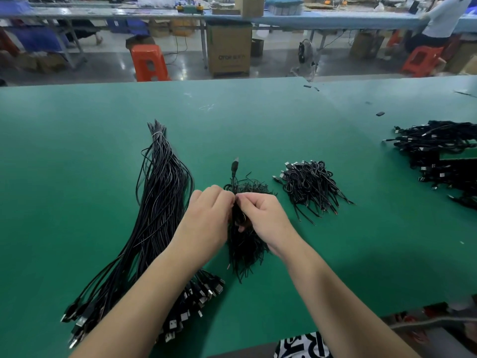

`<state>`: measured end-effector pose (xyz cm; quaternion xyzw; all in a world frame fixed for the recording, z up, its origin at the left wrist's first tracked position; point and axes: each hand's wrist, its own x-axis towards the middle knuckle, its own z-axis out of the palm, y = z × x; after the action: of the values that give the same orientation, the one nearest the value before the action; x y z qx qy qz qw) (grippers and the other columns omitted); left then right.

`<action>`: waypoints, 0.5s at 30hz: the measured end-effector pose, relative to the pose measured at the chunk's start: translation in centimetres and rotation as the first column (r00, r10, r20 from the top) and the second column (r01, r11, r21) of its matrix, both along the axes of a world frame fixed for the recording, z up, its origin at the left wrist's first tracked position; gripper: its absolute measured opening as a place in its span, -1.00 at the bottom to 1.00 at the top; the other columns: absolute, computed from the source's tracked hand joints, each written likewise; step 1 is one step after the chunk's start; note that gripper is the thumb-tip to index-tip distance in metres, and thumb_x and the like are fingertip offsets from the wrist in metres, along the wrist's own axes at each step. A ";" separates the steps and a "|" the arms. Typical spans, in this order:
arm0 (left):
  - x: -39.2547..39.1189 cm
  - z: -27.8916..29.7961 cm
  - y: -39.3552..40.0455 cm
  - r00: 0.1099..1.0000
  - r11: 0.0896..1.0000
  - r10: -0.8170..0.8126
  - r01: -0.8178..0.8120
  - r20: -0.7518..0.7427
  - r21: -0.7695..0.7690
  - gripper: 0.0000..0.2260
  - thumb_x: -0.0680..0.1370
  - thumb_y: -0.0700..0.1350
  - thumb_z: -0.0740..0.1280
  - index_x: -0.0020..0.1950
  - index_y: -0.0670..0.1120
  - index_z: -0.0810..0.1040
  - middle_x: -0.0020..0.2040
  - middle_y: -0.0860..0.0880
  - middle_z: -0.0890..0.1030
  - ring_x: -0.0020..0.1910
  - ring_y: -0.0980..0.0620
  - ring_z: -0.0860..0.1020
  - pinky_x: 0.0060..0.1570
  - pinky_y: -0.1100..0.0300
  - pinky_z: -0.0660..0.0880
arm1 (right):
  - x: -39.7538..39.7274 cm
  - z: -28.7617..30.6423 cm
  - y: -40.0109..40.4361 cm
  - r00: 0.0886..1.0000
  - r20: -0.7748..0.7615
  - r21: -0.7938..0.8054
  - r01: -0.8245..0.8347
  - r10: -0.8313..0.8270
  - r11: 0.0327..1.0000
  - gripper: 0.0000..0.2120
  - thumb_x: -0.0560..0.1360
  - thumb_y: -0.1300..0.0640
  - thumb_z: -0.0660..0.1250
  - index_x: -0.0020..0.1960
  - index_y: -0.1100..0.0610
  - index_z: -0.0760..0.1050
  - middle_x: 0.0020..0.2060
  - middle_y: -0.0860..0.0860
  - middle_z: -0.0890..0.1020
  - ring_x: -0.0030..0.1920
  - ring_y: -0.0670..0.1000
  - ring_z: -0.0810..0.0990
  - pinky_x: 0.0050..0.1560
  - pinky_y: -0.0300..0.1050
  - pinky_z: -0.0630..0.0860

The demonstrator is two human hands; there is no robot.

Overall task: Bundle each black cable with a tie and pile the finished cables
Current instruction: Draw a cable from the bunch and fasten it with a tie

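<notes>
My left hand (206, 215) and my right hand (263, 218) meet over the green table (77, 151), both pinching a folded black cable (234, 174) whose USB plug sticks up beyond the fingers. Under the hands lies a loose heap of black ties (245, 249). A long sheaf of straight black cables (157, 192) stretches along the left, plugs toward me. To the right sits a small pile of bundled cables (309, 187). A bigger pile of bundled cables (438, 156) lies at the far right edge.
Small black scraps (380, 114) lie on the far right of the table. Beyond the table's far edge stand orange stools (148, 63), a cardboard box (229, 50) and blue benches; a seated person (438, 21) works at the back right.
</notes>
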<state>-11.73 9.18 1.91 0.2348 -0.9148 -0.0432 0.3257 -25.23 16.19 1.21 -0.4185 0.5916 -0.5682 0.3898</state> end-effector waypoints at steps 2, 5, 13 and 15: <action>0.2 -0.2 -0.3 0.998 0.989 -0.039 0.047 0.054 -0.138 -0.82 0.48 -0.33 0.16 -0.08 -0.20 0.55 -0.18 -0.12 0.51 -0.25 -0.16 0.47 -0.16 0.03 0.31 | -0.3 0.2 0.1 0.998 0.030 0.043 -0.062 0.061 0.997 -0.61 0.66 -0.04 0.20 -0.24 0.02 0.65 -0.37 -0.06 0.61 -0.33 -0.04 0.55 -0.28 -0.08 0.54; 0.4 -0.3 -0.6 0.995 0.979 -0.076 0.086 0.061 -0.186 -0.78 0.46 -0.33 0.13 -0.05 -0.18 0.55 -0.15 -0.11 0.51 -0.18 -0.13 0.47 -0.15 0.04 0.33 | -0.6 0.7 0.3 0.965 0.193 0.035 -0.189 0.179 0.981 -0.59 0.65 -0.10 0.18 -0.19 0.00 0.69 -0.29 -0.05 0.67 -0.26 -0.03 0.61 -0.22 -0.08 0.60; 0.5 0.4 -0.1 0.984 0.990 -0.023 0.047 -0.174 0.134 -0.94 0.57 -0.28 0.38 -0.03 -0.13 0.58 -0.07 0.01 0.53 -0.16 -0.05 0.45 -0.10 0.11 0.41 | -1.5 0.9 0.5 0.926 0.290 -0.085 -0.226 0.241 0.970 -0.79 0.60 0.12 0.29 -0.02 0.22 0.64 -0.18 0.09 0.65 -0.19 0.00 0.61 -0.11 -0.12 0.62; 0.7 0.8 -0.3 0.971 0.957 0.017 0.053 -0.239 0.284 -0.87 0.54 -0.18 0.45 -0.01 -0.06 0.52 -0.08 0.08 0.48 -0.16 0.05 0.46 -0.07 0.26 0.39 | -1.8 1.1 0.6 0.913 0.315 -0.094 -0.241 0.259 0.966 -0.81 0.55 0.11 0.33 -0.03 0.15 0.70 -0.17 0.07 0.69 -0.21 -0.02 0.64 -0.11 -0.14 0.63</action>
<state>-11.02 8.93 2.67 0.2643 -0.8551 -0.2069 0.3951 -27.07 16.82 2.33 -0.4016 0.4455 -0.5905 0.5399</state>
